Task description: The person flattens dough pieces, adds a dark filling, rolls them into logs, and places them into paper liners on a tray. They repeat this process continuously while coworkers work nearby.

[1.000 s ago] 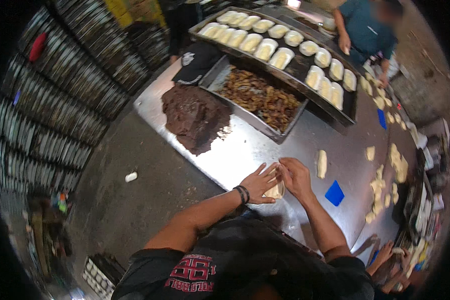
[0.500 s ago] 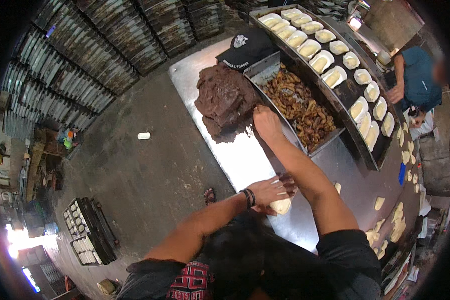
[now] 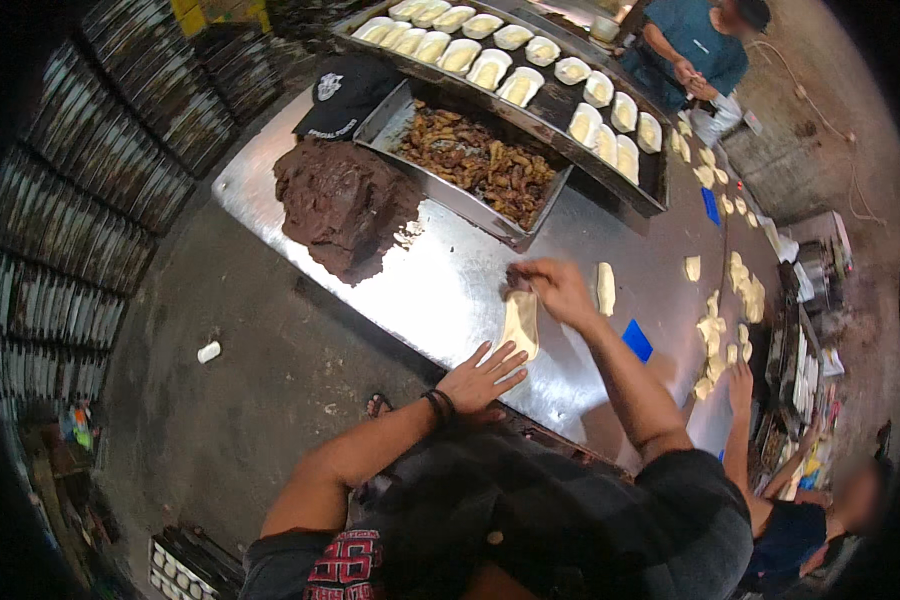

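A flattened strip of pale dough lies on the metal table in front of me. My left hand has its fingers spread, the tips at the strip's lower end. Over the upper end, my right hand is closed with dark brown paste at its fingertips. The large mound of brown paste sits on the table further left. Behind it a metal tray holds many browned, glossy pieces that look like cooked banana. Another dough strip rests just right of my right hand.
A long black tray holds rows of dough in white paper cups. A black cap lies by the paste. Blue scrapers and several dough pieces are on the right. One person stands across the table, another at lower right.
My right hand has come from the paste mound to the dough strip. My left hand has opened from over the dough, which now shows stretched out. The view has turned toward the right.
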Demonstrator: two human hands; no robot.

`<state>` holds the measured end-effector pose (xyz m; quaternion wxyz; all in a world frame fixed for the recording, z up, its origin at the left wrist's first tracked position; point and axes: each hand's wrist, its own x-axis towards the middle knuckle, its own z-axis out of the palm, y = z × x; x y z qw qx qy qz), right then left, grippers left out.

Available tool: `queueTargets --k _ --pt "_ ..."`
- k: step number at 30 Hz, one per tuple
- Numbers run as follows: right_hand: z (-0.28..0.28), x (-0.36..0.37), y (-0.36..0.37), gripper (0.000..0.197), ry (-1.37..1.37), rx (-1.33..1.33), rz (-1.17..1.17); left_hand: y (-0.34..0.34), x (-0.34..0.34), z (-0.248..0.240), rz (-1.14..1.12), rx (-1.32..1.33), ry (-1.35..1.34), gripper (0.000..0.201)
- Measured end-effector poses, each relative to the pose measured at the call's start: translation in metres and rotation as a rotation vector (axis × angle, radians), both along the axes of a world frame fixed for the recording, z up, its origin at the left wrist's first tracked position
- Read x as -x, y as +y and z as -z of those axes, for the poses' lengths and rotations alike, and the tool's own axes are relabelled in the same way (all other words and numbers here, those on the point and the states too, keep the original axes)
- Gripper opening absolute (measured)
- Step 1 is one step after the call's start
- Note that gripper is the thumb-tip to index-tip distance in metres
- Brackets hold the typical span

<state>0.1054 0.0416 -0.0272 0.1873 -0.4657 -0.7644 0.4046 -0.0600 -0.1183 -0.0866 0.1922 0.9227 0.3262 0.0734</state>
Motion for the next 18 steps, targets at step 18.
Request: queueTargets --k 18 --pt "-0.017 -0.026 -0.067 0.021 -0.538 0.087 -0.238 0.077 0.024 -0.007 -0.122 0.0 -0.265 0.07"
